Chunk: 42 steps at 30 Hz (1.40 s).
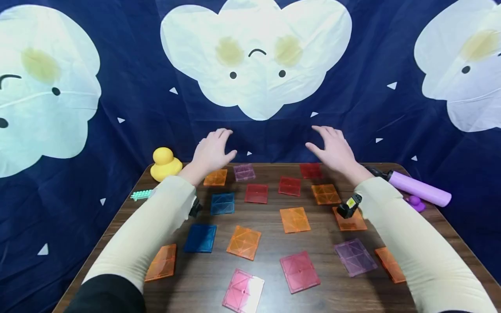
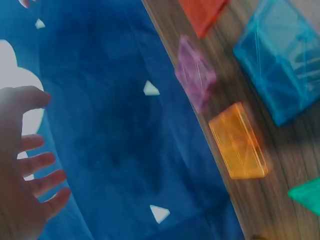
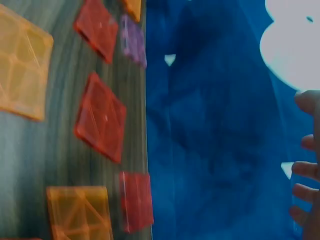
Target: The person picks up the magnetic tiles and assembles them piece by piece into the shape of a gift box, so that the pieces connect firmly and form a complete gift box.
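Note:
Both hands are raised over the far edge of the table, holding nothing. The left hand (image 1: 212, 150) has its fingers extended and thumb apart, above an orange square tile (image 1: 215, 177) and a purple tile (image 1: 244, 172). In the left wrist view that hand (image 2: 25, 165) shows loosely spread fingers in front of the cloth. The right hand (image 1: 332, 148) reaches forward likewise, nearest a dark red tile (image 1: 311, 170) and an orange tile (image 1: 326, 194). More translucent square tiles lie spread flat over the table, among them a blue one (image 1: 200, 238) and a pink one (image 1: 299, 271).
A yellow rubber duck (image 1: 165, 165) and a teal bumpy piece (image 1: 141, 194) sit at the left edge of the wooden table (image 1: 270, 243). On the right edge lie a lilac cylinder with a black handle (image 1: 420, 188) and a small purple object (image 1: 416, 203). A dark blue cloth (image 1: 133, 87) with white clouds hangs behind.

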Available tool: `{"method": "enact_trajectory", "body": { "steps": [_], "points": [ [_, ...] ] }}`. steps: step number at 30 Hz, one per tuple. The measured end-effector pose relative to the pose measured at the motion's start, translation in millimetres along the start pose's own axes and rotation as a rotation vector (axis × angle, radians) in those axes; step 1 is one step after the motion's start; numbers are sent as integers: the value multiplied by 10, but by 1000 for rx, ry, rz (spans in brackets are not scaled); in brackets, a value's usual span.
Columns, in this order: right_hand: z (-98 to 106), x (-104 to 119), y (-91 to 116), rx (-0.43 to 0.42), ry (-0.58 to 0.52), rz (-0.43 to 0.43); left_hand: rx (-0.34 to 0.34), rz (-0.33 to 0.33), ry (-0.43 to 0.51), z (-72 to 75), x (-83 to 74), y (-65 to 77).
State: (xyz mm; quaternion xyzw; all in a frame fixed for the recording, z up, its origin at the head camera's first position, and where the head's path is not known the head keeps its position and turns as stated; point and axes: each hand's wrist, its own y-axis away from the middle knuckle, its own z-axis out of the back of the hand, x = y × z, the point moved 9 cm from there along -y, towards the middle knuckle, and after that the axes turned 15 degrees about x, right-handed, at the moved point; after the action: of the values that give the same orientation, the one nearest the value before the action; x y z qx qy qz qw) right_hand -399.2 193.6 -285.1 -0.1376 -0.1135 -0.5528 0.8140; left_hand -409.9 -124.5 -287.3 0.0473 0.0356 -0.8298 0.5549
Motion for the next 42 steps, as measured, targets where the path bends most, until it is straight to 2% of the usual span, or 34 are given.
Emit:
{"method": "enact_trajectory", "body": {
  "steps": [5,7,10,16,23,27,32,36,42],
  "points": [
    [-117,93,231,16,-178,88,-20,-160,75,-92,-285,272],
    [-203,145,326,45,-224,130,3,-219,117,-180,-386,397],
    [-376,218,469,99,-267,183,75,-282,166,-385,-490,577],
    [-762,333,700,188,-327,258,227,-355,239,-822,-606,926],
    [-1176,400,873,304,-310,306,299,-414,285,-1183,-701,1255],
    [-1390,400,936,374,-266,327,356,-390,324,-1400,-693,1349],
    [-1546,337,973,411,-220,313,407,-378,327,-1578,-734,1406],
    [-1602,330,998,427,-184,298,419,-375,293,-1650,-753,1404],
    [-1637,304,993,409,-142,273,364,-344,263,-1646,-779,1355]
  ]
}}
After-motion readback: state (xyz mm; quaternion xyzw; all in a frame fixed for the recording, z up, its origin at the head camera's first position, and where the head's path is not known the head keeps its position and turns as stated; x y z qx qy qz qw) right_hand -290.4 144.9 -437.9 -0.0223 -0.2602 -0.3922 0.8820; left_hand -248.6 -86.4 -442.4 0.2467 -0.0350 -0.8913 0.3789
